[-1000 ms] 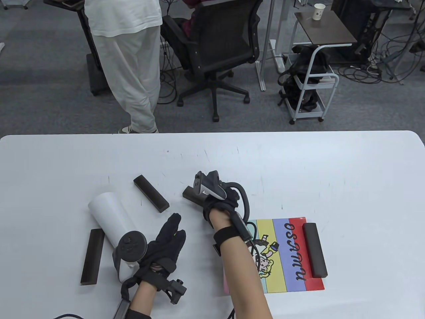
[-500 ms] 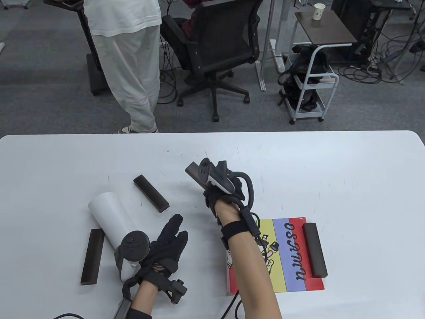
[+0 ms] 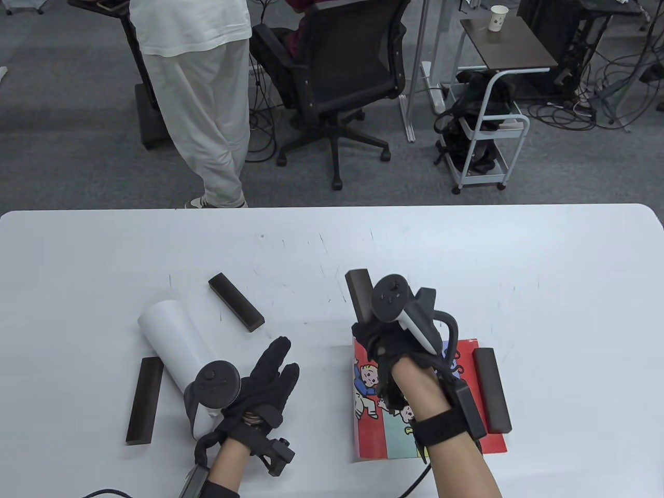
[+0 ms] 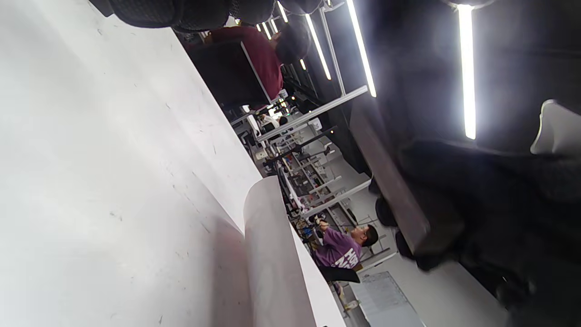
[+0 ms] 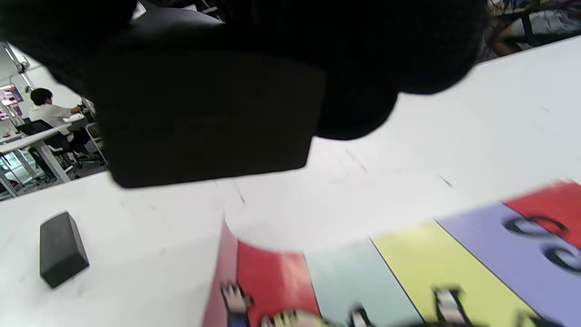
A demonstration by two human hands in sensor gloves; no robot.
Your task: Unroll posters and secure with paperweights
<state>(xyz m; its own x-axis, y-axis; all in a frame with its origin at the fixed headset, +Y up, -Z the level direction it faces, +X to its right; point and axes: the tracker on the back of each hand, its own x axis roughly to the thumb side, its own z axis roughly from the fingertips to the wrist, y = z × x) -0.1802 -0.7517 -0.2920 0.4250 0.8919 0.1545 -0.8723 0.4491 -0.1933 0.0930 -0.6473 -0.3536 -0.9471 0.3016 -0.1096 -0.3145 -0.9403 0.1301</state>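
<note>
A striped colour poster (image 3: 371, 386) lies unrolled at the table's front right, its left edge curling up (image 5: 227, 272). A dark paperweight (image 3: 492, 390) lies on its right edge. My right hand (image 3: 386, 334) grips another dark paperweight (image 3: 360, 298), held above the poster's left edge; it fills the top of the right wrist view (image 5: 204, 122). My left hand (image 3: 267, 376) rests open and flat on the table beside a rolled white poster (image 3: 171, 337). Two more paperweights lie at the left (image 3: 144, 407) and behind the roll (image 3: 236, 302).
The white table (image 3: 467, 249) has a far edge beyond which a standing person (image 3: 199, 104), an office chair (image 3: 337, 78) and a wheeled cart (image 3: 485, 135) stand.
My right hand lifted the paperweight off the table and carried it right and toward me, over the poster's left edge. The poster's left side now shows more. The left hand barely moved.
</note>
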